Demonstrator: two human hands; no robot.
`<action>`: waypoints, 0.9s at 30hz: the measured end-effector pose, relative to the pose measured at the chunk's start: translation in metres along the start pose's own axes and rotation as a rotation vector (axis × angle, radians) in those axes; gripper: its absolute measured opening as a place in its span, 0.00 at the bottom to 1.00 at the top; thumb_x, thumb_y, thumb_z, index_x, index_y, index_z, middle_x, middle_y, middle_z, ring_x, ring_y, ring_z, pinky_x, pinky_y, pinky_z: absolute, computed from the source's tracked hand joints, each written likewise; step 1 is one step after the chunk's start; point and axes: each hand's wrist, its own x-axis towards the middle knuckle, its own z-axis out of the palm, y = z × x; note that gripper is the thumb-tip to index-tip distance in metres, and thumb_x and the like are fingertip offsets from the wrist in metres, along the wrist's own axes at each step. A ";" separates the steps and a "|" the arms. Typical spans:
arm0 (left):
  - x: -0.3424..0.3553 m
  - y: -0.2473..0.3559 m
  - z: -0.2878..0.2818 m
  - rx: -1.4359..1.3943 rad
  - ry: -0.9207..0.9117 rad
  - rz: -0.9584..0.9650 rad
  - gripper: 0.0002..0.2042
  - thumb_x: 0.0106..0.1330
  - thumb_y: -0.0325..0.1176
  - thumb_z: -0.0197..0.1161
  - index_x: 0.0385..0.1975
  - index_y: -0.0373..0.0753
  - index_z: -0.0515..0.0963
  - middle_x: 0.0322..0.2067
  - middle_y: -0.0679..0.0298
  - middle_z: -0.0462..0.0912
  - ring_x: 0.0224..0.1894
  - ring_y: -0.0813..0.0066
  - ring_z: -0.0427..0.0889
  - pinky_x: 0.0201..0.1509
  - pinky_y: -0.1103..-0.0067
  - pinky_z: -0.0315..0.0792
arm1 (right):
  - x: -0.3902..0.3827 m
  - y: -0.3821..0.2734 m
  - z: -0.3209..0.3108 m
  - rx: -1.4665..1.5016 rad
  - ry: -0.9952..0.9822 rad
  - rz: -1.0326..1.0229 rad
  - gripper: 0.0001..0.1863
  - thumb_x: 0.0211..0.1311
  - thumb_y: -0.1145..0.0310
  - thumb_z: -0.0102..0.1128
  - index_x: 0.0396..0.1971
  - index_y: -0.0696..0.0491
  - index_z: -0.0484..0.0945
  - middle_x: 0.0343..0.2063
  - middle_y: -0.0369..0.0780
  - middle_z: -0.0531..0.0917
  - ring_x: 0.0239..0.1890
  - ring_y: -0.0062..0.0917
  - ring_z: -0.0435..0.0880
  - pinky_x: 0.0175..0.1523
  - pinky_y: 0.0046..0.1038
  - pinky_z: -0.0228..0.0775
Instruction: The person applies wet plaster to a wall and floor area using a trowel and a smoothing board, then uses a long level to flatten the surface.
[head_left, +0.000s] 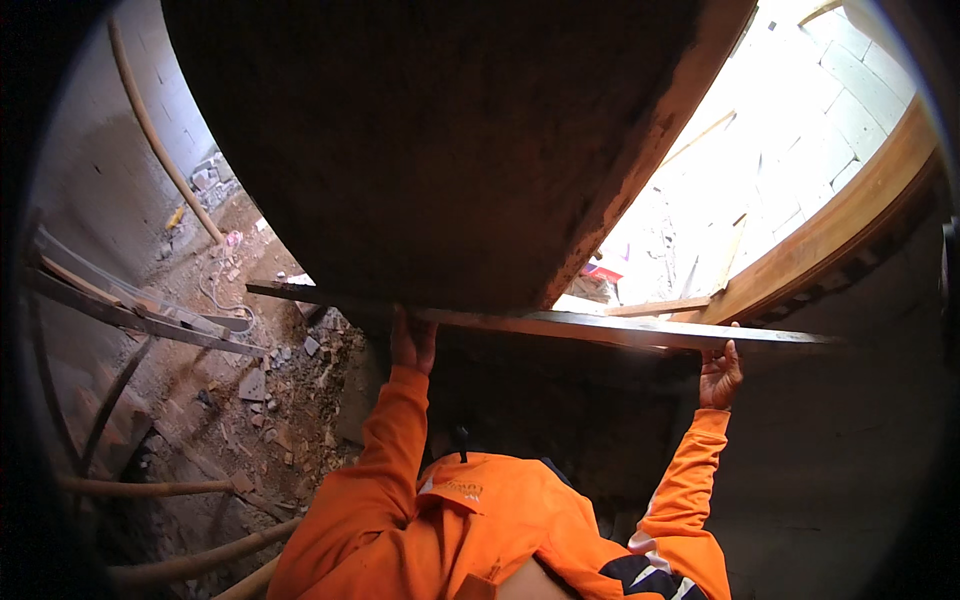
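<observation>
A long, straight, pale bar (580,328), like a plasterer's straightedge, runs crosswise in front of me, its left part dark in shadow. My left hand (412,342) is raised under it near the lower edge of a dark wall section (430,150), and its fingers are mostly hidden in shade. My right hand (720,375) grips the bar toward its right end, with the thumb on the near side and a fingertip above the top edge. The bar crosses the bottom of the dark wall section; whether it presses on that surface I cannot tell. Both arms wear orange sleeves.
A window opening with a brown wooden frame (850,230) is at the right, brightly lit. Broken bricks and rubble (270,390) cover the ground at left. Wooden poles (150,130) and a plank (150,322) stand there, with more poles (200,555) at lower left.
</observation>
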 end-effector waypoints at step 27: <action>0.062 0.028 0.113 0.355 0.086 -0.009 0.28 0.53 0.36 0.67 0.54 0.40 0.63 0.44 0.65 0.71 0.41 0.72 0.76 0.35 0.78 0.78 | 0.059 0.061 0.052 -0.315 0.536 -0.063 0.17 0.45 0.57 0.71 0.25 0.55 0.78 0.22 0.37 0.82 0.19 0.19 0.79 0.22 0.19 0.74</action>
